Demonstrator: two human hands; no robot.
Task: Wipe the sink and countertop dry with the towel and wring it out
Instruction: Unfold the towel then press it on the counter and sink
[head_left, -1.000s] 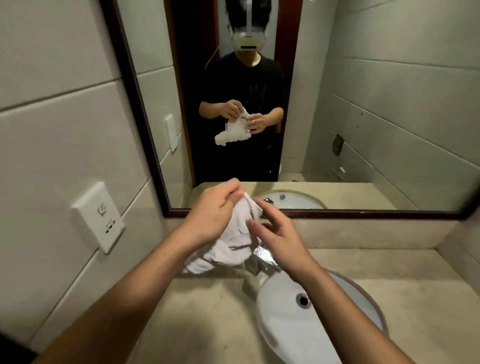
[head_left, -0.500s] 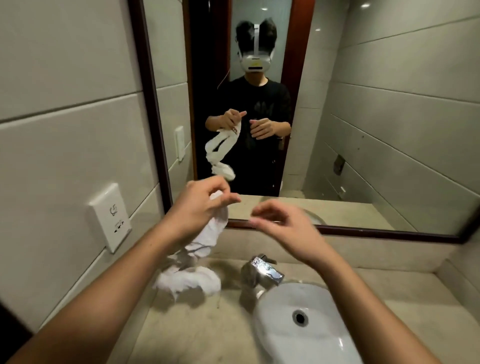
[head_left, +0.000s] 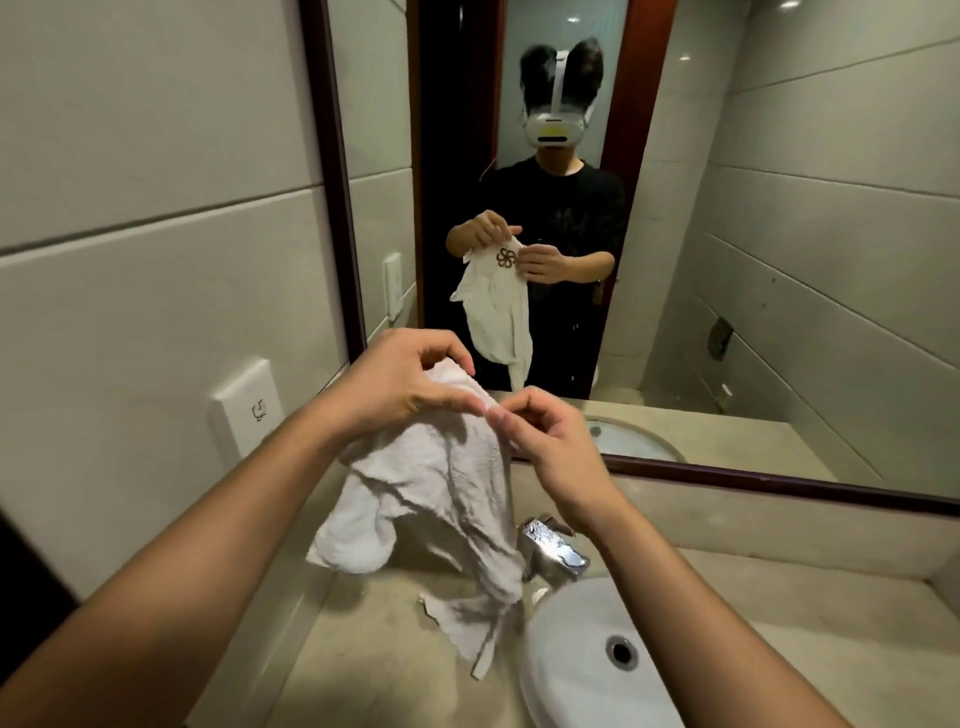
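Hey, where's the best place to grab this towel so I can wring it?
Take the towel by its narrow hanging tail, just left of the faucet, bringing the right hand down from the sink side. The left hand grips the top, and the cloth tapers there, so it probably twists easily.

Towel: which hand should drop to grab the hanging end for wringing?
Right, probably. The left hand grips the towel's bunched top; the right hand only pinches an edge with its fingertips, so it can let go. The loose end hangs below it, by the faucet.
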